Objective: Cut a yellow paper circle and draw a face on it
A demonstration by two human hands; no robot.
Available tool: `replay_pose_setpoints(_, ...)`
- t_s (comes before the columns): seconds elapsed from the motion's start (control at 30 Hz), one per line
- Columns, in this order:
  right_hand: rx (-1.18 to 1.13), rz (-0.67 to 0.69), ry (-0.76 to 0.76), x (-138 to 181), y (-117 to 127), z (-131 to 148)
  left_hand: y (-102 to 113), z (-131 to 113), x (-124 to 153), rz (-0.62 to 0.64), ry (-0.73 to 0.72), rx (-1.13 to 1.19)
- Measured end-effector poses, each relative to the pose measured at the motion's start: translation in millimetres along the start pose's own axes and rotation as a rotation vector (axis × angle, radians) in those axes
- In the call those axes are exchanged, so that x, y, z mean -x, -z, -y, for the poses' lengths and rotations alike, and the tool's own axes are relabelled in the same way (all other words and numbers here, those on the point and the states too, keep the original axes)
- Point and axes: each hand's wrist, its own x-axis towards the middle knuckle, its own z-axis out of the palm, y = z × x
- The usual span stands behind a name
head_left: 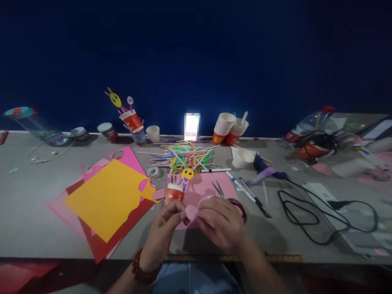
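My left hand [172, 218] pinches the left side of a small pink paper piece [191, 211] with a rounded edge. On its right side my right hand [221, 222] is closed too, its fingers bunched and partly hiding the paper. Both hands are just above a pink sheet [202, 183] on the table. Beyond my left hand stands a red paper cup [174, 193] with a yellow smiling cut-out [187, 174] and smaller paper pieces at its top. Scissors [219, 188] lie beyond my right hand, their handles partly hidden by it.
Coloured paper sheets [105, 200] overlap on the left. Thin coloured sticks [190, 157] are heaped at the middle back. Markers [241, 188], a glue gun [269, 168] and its black cable [294, 216] lie right. Stacked paper cups [223, 128] and a bottle [301, 128] stand behind.
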Motion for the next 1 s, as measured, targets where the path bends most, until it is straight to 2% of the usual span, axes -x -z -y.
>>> replay_pose_setpoints(0.07,-0.076,-0.017,-0.024,-0.3,-4.6,2.6,0.9,1.4,1.3,-0.005,-0.003,-0.011)
replay_pose_setpoints(0.1,-0.139,-0.036,-0.084,-0.4,-6.8,3.5,1.4,1.8,2.0,-0.012,-0.018,-0.024)
replay_pose_setpoints(0.2,-0.448,-0.096,-0.432,-0.3,-12.8,4.9,2.7,0.6,3.6,-0.041,-0.142,-0.120)
replay_pose_setpoints(0.27,-0.682,-0.087,-0.675,-0.1,-16.1,4.5,3.0,-1.4,4.2,-0.040,-0.239,-0.230)
replay_pose_setpoints(0.37,-0.892,-0.055,-0.873,0.4,-18.8,3.3,2.4,-4.4,4.3,-0.006,-0.310,-0.389)
replay_pose_setpoints(0.47,-0.946,-0.029,-0.920,0.3,-19.0,3.6,1.1,-5.9,4.0,0.004,-0.319,-0.463)
replay_pose_setpoints(0.57,-0.980,-0.010,-0.911,-0.6,-18.9,4.8,0.0,-7.2,3.2,-0.009,-0.269,-0.424)
replay_pose_setpoints(0.63,-1.006,-0.008,-0.902,-1.4,-19.8,6.0,-0.6,-8.2,1.8,-0.006,-0.172,-0.308)
replay_pose_setpoints(0.77,-1.040,-0.026,-0.908,-2.0,-24.4,8.8,-1.7,-8.2,-1.2,0.049,0.143,0.053)
replay_pose_setpoints(0.83,-1.067,-0.030,-0.927,-1.1,-26.5,9.6,-1.1,-6.9,-0.9,0.059,0.239,0.133)
replay_pose_setpoints(0.9,-1.090,-0.034,-0.935,0.5,-27.2,9.3,1.9,-5.5,0.6,0.024,0.201,0.078)
replay_pose_setpoints(1.0,-1.068,-0.064,-0.926,4.5,-25.9,6.3,13.7,-6.4,0.2,-0.110,-0.076,-0.186)
